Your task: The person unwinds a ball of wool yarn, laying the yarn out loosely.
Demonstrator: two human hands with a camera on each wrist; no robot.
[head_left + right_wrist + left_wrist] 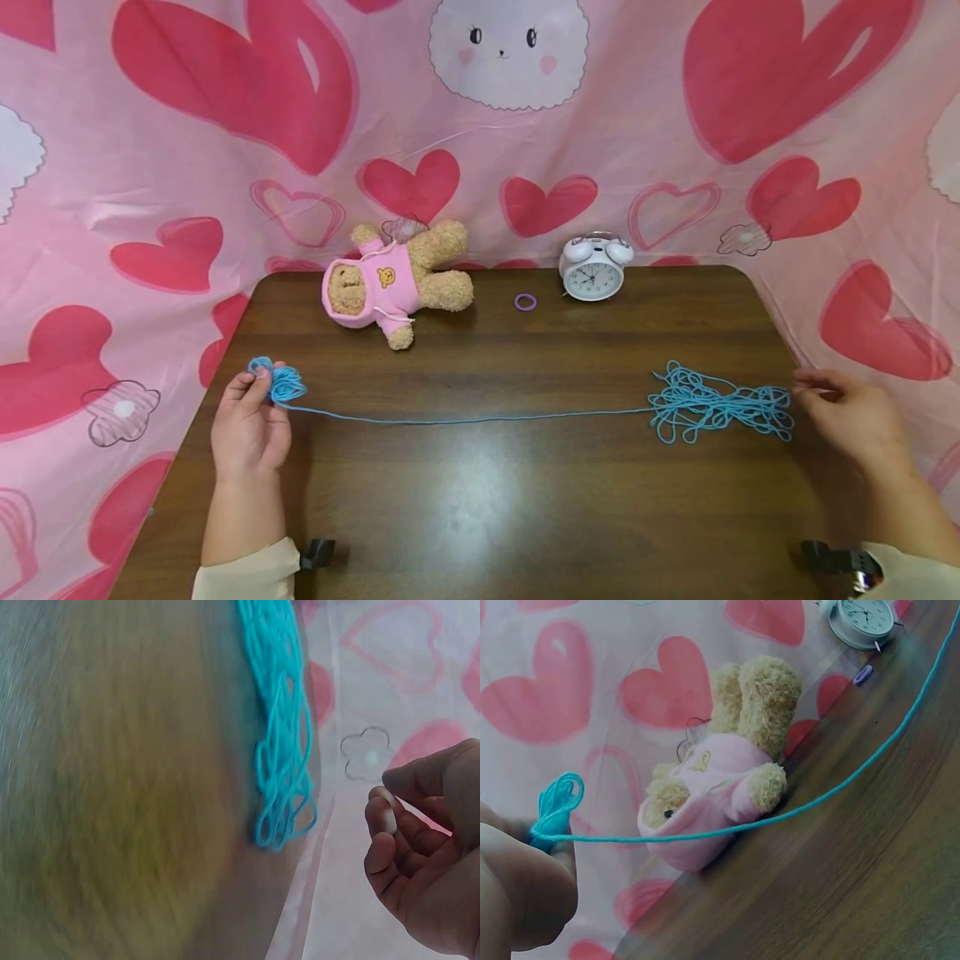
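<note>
Left hand (251, 425), palm upturned, pinching a bundle of blue cord (288, 385); right hand (858, 417), fingers loosely curled, just beside the cord's looped heap (720, 406)

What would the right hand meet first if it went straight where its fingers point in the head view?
The right hand would probably meet the heap of blue yarn beside it first, but the hand's height is unclear, so it might pass above.
</note>
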